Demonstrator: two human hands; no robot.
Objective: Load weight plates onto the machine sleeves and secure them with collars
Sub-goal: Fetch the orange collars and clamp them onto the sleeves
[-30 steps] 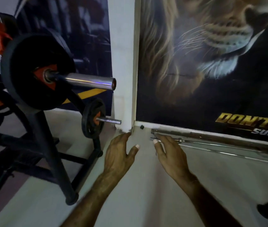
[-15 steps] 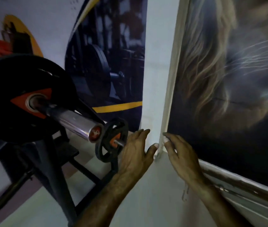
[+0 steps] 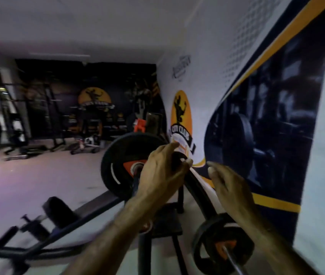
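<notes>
While the whole view is smeared by motion blur, we can still make out the large weight plate (image 3: 124, 167) standing upright on the machine's sleeve (image 3: 135, 181) near the middle of the picture. It is black and round, with a white curved mark on its face and an orange wedge pointing toward a pale ring around the hub. Our left hand (image 3: 161, 173) sits in front of its right half, fingers curled toward the rim; whether they actually grip the plate or only hover at it, we cannot tell. Our right hand (image 3: 229, 185) hangs just to the right, near the printed wall banner (image 3: 266, 116), fingers loosely spread and holding nothing. Lower right, a small weight plate (image 3: 217, 249) sits on a chrome peg (image 3: 235, 262), black with an orange hub panel, partly hidden by our right forearm. Dark frame tubes (image 3: 90, 211) of the machine run away to the lower left across the floor (image 3: 38, 179).
</notes>
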